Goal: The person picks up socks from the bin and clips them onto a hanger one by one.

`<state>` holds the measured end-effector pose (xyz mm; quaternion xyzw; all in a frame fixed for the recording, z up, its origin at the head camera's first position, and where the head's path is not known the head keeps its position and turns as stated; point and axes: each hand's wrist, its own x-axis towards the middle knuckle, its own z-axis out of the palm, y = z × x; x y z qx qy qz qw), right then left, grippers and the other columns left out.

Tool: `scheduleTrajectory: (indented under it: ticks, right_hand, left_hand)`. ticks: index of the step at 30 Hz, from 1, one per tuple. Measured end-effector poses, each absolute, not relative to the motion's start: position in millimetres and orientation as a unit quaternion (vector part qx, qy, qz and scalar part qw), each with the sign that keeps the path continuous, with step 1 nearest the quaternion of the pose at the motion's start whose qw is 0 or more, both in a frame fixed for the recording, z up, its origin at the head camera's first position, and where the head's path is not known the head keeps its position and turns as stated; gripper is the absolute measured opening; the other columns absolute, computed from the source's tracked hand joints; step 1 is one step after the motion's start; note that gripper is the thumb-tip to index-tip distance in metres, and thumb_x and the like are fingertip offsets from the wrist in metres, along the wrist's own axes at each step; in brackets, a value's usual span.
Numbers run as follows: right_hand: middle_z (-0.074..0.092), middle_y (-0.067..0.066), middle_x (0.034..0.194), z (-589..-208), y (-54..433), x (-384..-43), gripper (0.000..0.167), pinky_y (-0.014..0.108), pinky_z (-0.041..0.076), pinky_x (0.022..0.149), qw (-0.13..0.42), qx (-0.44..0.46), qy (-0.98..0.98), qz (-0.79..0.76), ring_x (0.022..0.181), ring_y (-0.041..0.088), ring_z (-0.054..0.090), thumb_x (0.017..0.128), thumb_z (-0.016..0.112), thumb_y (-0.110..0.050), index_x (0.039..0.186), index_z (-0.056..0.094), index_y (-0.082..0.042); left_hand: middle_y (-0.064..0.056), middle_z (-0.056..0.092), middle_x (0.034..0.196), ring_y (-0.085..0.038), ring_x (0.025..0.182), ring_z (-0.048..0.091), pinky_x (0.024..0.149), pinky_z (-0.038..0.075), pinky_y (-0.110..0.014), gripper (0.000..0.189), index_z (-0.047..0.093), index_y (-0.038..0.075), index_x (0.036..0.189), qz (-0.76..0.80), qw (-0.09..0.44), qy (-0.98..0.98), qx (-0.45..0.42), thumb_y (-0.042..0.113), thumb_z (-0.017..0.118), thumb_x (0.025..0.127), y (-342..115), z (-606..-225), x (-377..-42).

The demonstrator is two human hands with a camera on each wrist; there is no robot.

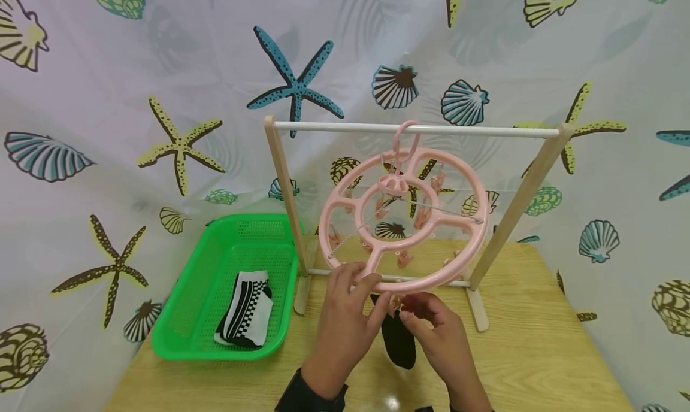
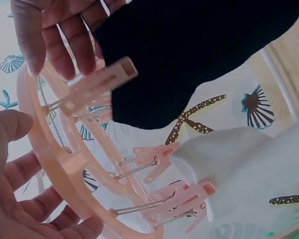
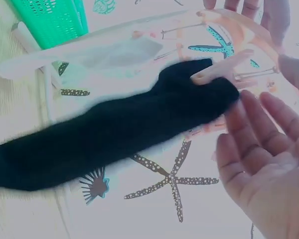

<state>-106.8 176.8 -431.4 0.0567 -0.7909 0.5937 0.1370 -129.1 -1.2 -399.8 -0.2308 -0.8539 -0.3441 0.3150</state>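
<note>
A round pink clip hanger (image 1: 480, 190) hangs from a white rail. Clipped at its near side is a black sock (image 1: 400, 343), hanging down with one pink clip (image 2: 102, 84) on its edge. My left hand (image 1: 347, 316) touches the hanger's near rim, its fingers spread and relaxed in the left wrist view. Beside the clip is my right hand (image 1: 439, 334); its loosely bent fingers touch the black sock's edge in the right wrist view, without a visible pinch. A white sock (image 2: 244, 164) hangs from other clips, hidden in the head view.
A green basket (image 1: 180, 304) stands at the left with black-and-white patterned socks (image 1: 248, 310) inside. The rail (image 1: 334, 126) is held by wooden legs (image 1: 520, 205) on the wooden table (image 1: 544, 346). A shell-patterned curtain (image 1: 215, 52) hangs behind.
</note>
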Motion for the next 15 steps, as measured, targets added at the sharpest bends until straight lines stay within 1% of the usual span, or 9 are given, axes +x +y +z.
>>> scheduleTrajectory:
  ticks: [2,5,7,9,11,13,15]
  right_hand:
    - [0.071,0.001,0.098,-431,178,-105,0.016,0.028,0.053,0.08,0.164,0.045,-0.773,0.611,0.09,0.012,0.066,0.09,0.072,-0.005,0.106,0.07,-0.003]
    - [0.071,0.006,0.09,-429,181,-100,0.008,0.024,0.053,0.078,0.215,0.021,-0.721,0.659,0.084,0.013,0.067,0.093,0.066,0.002,0.098,0.067,0.007]
    - [0.069,0.008,0.085,-428,185,-97,0.01,0.022,0.052,0.079,0.256,0.0,-0.68,0.687,0.082,0.014,0.066,0.096,0.061,0.002,0.094,0.065,0.011]
    - [0.069,0.01,0.086,-426,191,-96,0.015,0.023,0.05,0.082,0.297,-0.01,-0.643,0.706,0.086,0.017,0.065,0.099,0.058,0.0,0.093,0.063,0.013]
    - [0.068,0.009,0.096,-423,197,-97,0.021,0.025,0.046,0.087,0.315,-0.018,-0.636,0.705,0.096,0.019,0.061,0.102,0.054,-0.006,0.101,0.062,0.013]
    - [0.065,0.01,0.111,-418,202,-99,0.026,0.028,0.04,0.094,0.301,-0.011,-0.645,0.702,0.109,0.021,0.055,0.105,0.048,-0.011,0.114,0.061,0.01]
    - [0.06,0.011,0.118,-414,206,-103,0.033,0.031,0.036,0.097,0.271,0.027,-0.666,0.695,0.112,0.023,0.051,0.108,0.04,-0.013,0.13,0.055,0.006]
  left_hand:
    - [-0.012,0.058,0.12,-0.031,0.116,0.052,0.088,0.051,-0.046,0.024,0.072,0.011,0.105,-0.343,0.323,-0.851,-0.233,0.027,0.079,0.087,-2,-400,-130]
    - [-0.012,0.059,0.119,-0.03,0.114,0.052,0.087,0.051,-0.046,0.024,0.072,0.011,0.102,-0.343,0.332,-0.846,-0.237,0.027,0.08,0.085,-4,-398,-131]
    - [-0.011,0.059,0.118,-0.03,0.112,0.052,0.085,0.051,-0.046,0.024,0.072,0.011,0.101,-0.344,0.338,-0.842,-0.242,0.027,0.08,0.085,-6,-397,-132]
    - [-0.011,0.058,0.118,-0.03,0.111,0.052,0.085,0.05,-0.046,0.024,0.072,0.011,0.1,-0.347,0.339,-0.839,-0.245,0.027,0.08,0.085,-8,-395,-132]
    - [-0.011,0.058,0.118,-0.03,0.11,0.052,0.086,0.05,-0.047,0.024,0.072,0.011,0.099,-0.35,0.341,-0.836,-0.249,0.028,0.079,0.085,-10,-394,-133]
    - [-0.011,0.059,0.118,-0.03,0.11,0.052,0.086,0.05,-0.048,0.024,0.072,0.01,0.099,-0.355,0.347,-0.831,-0.252,0.028,0.079,0.085,-11,-393,-133]
    - [-0.011,0.059,0.117,-0.031,0.11,0.053,0.087,0.05,-0.048,0.024,0.072,0.009,0.098,-0.36,0.352,-0.826,-0.255,0.027,0.08,0.084,-13,-393,-134]
